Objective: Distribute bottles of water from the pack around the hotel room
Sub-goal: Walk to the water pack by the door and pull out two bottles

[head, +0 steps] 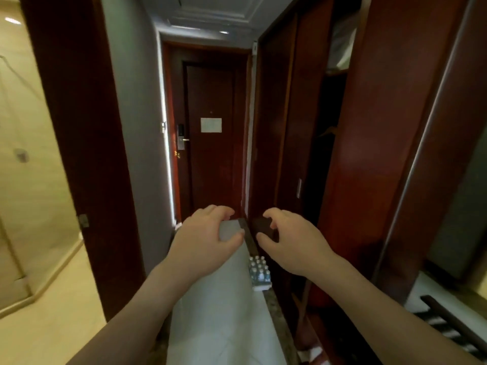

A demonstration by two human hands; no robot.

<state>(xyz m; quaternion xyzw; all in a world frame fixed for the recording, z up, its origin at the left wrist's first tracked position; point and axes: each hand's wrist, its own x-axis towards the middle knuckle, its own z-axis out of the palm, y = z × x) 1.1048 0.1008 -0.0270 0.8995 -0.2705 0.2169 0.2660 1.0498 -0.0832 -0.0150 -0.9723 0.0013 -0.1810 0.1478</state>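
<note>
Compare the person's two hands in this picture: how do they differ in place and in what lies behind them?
The left hand is raised in front of the pale floor, while the right hand is raised in front of the dark wardrobe. The right hand is the nearer one to the pack of bottles in the picture; the left hand lies further to its side. Both hands are bare, have loosely curled fingers and hold nothing.

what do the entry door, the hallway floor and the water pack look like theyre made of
Entry door: dark reddish wood or veneer, satin sheen, metal lock.
Hallway floor: pale polished tile or stone, seemingly; it looks smooth.
Water pack: clear plastic bottles with white caps, probably shrink-wrapped; too blurred to confirm.
</note>
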